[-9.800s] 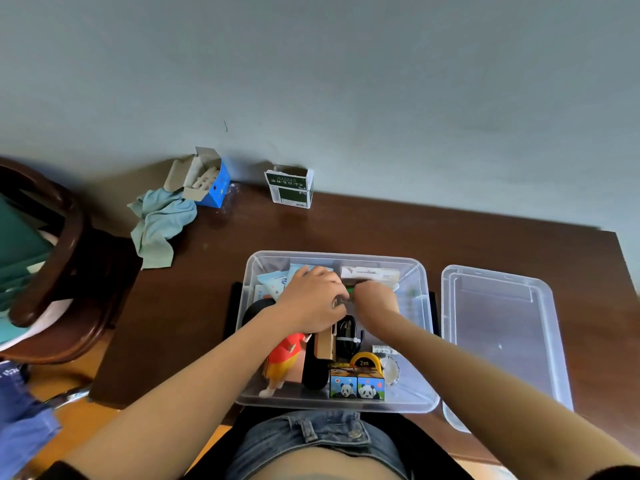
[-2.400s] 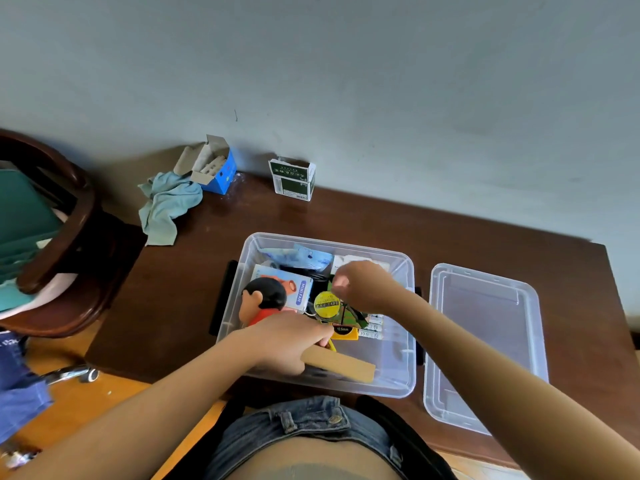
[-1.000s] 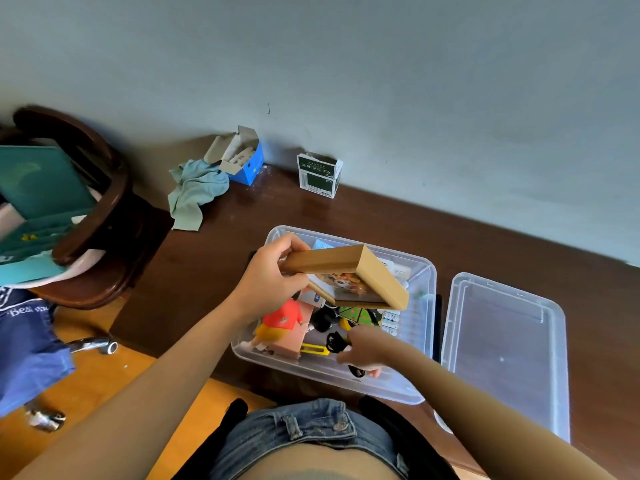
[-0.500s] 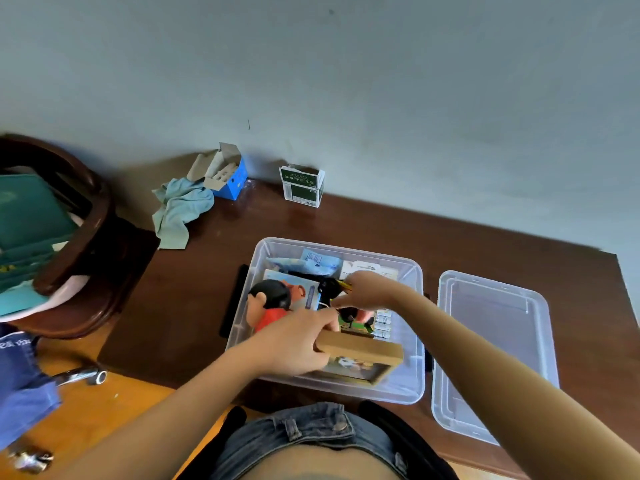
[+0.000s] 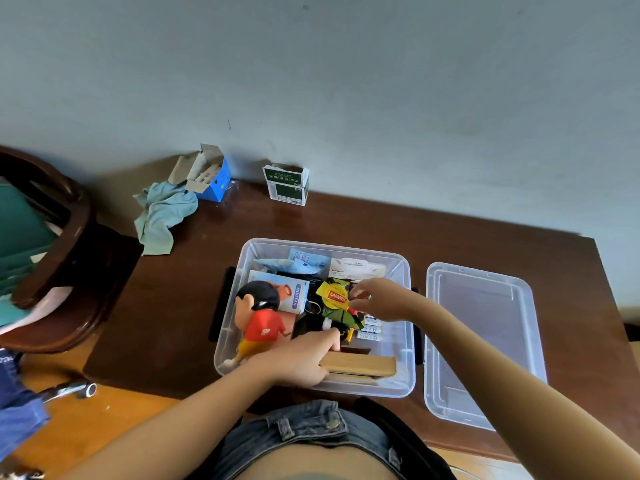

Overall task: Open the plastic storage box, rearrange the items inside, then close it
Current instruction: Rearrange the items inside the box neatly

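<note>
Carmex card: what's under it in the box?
The Carmex card lies on a green packet and dark items; a metal ring peeks out left. Right hand pinches its edge. The box floor beneath is hidden.

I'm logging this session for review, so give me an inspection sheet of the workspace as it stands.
Surface: dark wooden table, against a grey wall.
Job's things: clear box open and full; lid lies to its right.
Clutter: doll, yellow pack, cloth, blue carton, green carton.
Grippers: left hand grips wooden frame at the box's near wall; right hand pinches beside the yellow pack.
Cables: nothing seen.
Surroundings: wooden chair at left.
</note>
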The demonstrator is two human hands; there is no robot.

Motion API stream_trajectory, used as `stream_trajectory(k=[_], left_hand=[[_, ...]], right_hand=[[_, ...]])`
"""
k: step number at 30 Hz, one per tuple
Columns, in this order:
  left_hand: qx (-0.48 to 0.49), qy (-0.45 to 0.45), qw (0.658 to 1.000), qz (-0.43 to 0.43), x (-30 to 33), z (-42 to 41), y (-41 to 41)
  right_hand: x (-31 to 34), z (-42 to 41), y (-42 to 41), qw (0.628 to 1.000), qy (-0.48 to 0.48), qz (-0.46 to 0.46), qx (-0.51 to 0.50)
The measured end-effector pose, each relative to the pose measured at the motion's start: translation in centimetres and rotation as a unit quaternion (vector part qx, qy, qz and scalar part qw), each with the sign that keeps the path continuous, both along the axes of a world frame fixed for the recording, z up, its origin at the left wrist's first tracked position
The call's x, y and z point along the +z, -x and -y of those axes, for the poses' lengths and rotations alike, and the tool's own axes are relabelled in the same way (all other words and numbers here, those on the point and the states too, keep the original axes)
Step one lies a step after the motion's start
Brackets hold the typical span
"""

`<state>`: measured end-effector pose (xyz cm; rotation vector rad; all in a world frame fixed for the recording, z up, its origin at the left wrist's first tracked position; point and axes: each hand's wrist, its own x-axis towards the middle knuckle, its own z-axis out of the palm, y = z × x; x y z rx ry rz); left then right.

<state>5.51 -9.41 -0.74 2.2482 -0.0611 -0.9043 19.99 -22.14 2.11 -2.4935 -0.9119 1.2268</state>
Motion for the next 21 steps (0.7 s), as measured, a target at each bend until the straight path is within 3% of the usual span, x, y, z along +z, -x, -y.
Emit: stream_trajectory(k=[6,10,17,21], left_hand=[[-0.023,0.01,0.998,-0.059,0.0,-0.5,-0.4],[-0.016,0.006,0.998,-0.053,-0.5,-0.1,0.5],[0.072,0.014,0.996,-0.043,-0.3,-0.8,1.2],[0.054,-0.004,0.998,-0.041,0.2,-1.3,1.5]], right_hand=[[0.3,1.3,0.0,0.998,0.051,-0.023,0.02],[-0.1,2.0,0.5,0.995,0.086,-0.015,0.056],[-1.4,2.3,2.3,0.959,0.151,-0.075,0.227],[-1.3,2.0,2.1,0.942,0.163,-0.09,0.279]])
